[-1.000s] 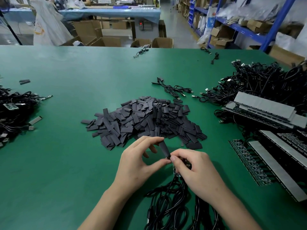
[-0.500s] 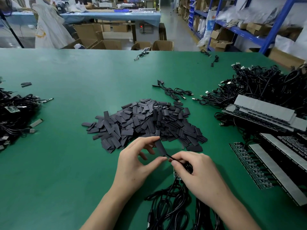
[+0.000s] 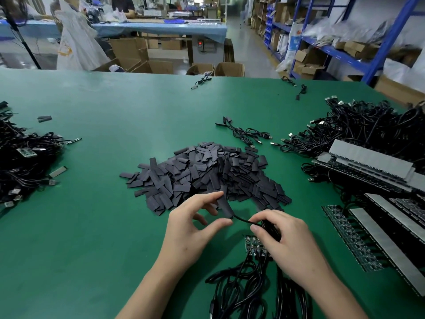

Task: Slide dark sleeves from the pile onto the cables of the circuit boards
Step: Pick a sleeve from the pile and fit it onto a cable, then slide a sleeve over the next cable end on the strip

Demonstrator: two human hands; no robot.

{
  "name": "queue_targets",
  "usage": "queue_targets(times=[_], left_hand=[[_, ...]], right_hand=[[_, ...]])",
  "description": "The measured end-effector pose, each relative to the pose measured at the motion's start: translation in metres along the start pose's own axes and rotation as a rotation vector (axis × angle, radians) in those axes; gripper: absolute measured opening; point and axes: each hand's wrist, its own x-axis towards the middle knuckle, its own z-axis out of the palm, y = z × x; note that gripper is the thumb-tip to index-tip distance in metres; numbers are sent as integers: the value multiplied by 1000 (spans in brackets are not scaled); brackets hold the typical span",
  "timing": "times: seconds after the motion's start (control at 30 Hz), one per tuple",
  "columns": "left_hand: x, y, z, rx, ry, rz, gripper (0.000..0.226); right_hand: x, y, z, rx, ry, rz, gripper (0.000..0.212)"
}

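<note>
My right hand point(image 3: 292, 240) covers a corner of the small board point(image 3: 253, 246). It also covers the bit of cable point(image 3: 242, 219) that I grip, so I cannot see where the cable meets the board. The cable's other end goes into the sleeve point(image 3: 226, 207) and is hidden inside. My left hand point(image 3: 190, 229) pinches the sleeve and covers a bit of it. The loose cables point(image 3: 236, 286) run off the bottom edge, and so do my arms. The heap point(image 3: 20, 164) is cut by the left edge. The long boards point(image 3: 391, 238) are cut by the right edge. The far room is blurry, and the person point(image 3: 123, 5) there is cut off at the top.
</note>
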Motion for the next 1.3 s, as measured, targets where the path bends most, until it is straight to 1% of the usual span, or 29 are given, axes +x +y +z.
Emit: queue_targets(times=[0.23,0.4,0.57,0.63,0.77,0.9,0.97,1.07,1.13,1.23,1.3], left_hand=[[0,-2,-2,-6,-23,-20,51],[0,-1,-4,-3,-12,-16,47],[2,-2,-6,-2,50,-30,46],[2,-3,-7,-13,93,-45,46],[3,-7,-8,-27,164,-92,45],[2,-6,-7,-63,174,-108,47],[2,-6,-5,-69,147,-125,52],[2,-6,-1,-47,85,-181,66],[1,-6,1,13,16,-171,68],[-2,-2,4,165,-180,-85,60],[-4,2,7,278,-331,-21,66]], right_hand=[[1,1,0,21,4,0,9],[1,1,0,64,4,14,12],[1,5,-3,90,-16,53,26],[2,8,-4,81,-18,64,24],[3,8,-7,122,-25,64,11],[3,4,-7,200,-13,45,4],[6,0,-9,256,29,51,4],[23,-7,-17,291,81,46,7],[45,-10,-22,306,120,42,12],[95,-13,-25,311,188,46,10],[135,-14,-24,258,223,64,12]])
